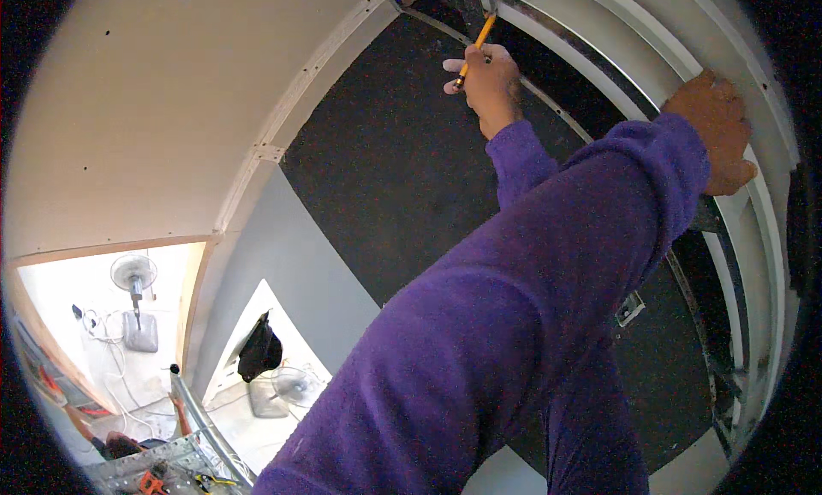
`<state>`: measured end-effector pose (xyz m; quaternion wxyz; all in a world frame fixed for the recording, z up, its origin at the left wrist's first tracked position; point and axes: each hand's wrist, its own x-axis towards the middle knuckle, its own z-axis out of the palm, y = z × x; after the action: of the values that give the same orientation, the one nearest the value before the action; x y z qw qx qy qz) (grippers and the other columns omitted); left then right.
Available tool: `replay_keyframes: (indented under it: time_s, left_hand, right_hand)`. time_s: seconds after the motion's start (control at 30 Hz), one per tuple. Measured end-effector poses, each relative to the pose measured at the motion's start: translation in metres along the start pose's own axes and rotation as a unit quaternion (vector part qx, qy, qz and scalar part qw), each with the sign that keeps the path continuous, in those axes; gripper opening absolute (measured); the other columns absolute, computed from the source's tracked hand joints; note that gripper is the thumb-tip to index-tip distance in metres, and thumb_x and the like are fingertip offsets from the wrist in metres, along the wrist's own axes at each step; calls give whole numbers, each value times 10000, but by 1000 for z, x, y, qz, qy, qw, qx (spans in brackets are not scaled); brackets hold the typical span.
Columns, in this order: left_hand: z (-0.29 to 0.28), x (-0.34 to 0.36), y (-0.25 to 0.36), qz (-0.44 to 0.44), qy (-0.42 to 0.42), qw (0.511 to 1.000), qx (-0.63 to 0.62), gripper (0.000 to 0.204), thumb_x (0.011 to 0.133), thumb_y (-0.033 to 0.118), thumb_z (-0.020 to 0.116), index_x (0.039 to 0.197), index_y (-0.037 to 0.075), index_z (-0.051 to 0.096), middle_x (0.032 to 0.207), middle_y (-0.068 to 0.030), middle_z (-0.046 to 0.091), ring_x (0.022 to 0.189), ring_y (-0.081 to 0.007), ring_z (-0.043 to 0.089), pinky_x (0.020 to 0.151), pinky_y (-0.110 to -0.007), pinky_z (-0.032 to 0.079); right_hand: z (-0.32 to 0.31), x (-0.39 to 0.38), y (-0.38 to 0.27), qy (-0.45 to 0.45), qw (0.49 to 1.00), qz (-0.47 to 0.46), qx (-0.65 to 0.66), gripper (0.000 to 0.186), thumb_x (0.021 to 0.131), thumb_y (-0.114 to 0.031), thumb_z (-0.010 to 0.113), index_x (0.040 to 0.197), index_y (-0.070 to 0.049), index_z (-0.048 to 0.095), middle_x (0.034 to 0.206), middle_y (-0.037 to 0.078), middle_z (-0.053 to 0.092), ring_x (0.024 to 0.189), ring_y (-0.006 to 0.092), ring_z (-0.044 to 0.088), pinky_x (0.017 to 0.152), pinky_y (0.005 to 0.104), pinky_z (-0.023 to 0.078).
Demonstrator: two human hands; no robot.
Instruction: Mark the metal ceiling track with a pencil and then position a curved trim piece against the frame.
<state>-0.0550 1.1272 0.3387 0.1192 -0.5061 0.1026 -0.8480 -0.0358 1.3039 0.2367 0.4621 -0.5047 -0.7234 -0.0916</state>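
My arms, in purple sleeves, cross in front of me. My right hand (pixel 495 82) pinches a yellow pencil (pixel 477 46), its far end touching or very near the dark corner of the overhead framing. On the right, my left hand (pixel 712 134) has its fingers curled over a pale metal rail (pixel 599 62) of the curved-looking frame. Part of that grip is hidden behind the hand. A large dark panel (pixel 402 144) lies beyond both arms, and a small metal box (pixel 629 308) is set into it near my sleeve.
Lower left, a metal platform (pixel 120 476) carries orange-handled pliers (pixel 152 480) and other tools, beside a metal pole (pixel 205 426). A standing fan (pixel 134 275) with loose cables is in the bright opening. A black bag (pixel 259 351) hangs by a grey wall (pixel 265 229).
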Motion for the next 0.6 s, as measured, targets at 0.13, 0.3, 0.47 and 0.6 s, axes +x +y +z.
replay_keyframes:
  time_s: [0.13,0.3,0.47,0.6]
  left_hand:
    - [4,4,1,10,21,1000,9,584,890,553,539,1064,36,748,1163,-183,693,1160,-353,605,1046,-465,452]
    - [2,1,-3,0,15,1000,7,591,892,558,539,1058,32,751,1164,-185,693,1164,-358,605,1040,-478,458]
    - [2,1,-2,3,1,1000,30,596,892,556,542,1067,25,748,1178,-195,688,1163,-361,605,1040,-478,460]
    - [6,-2,-4,8,7,1000,18,609,897,564,532,1079,24,745,1182,-199,685,1165,-360,602,1053,-478,447]
  right_hand:
    - [5,7,6,18,998,-34,41,322,1043,-190,499,1243,62,507,989,205,727,667,184,696,473,268,524]
    - [6,9,9,8,999,-31,44,316,1043,-173,500,1244,70,492,915,220,708,634,213,683,469,316,560]
    - [2,14,15,8,997,-62,40,282,1044,-178,501,1221,40,477,830,199,704,517,231,653,422,341,551]
    - [4,4,17,-4,999,-32,33,289,1043,-173,492,1202,68,485,915,220,703,638,228,683,460,327,558]
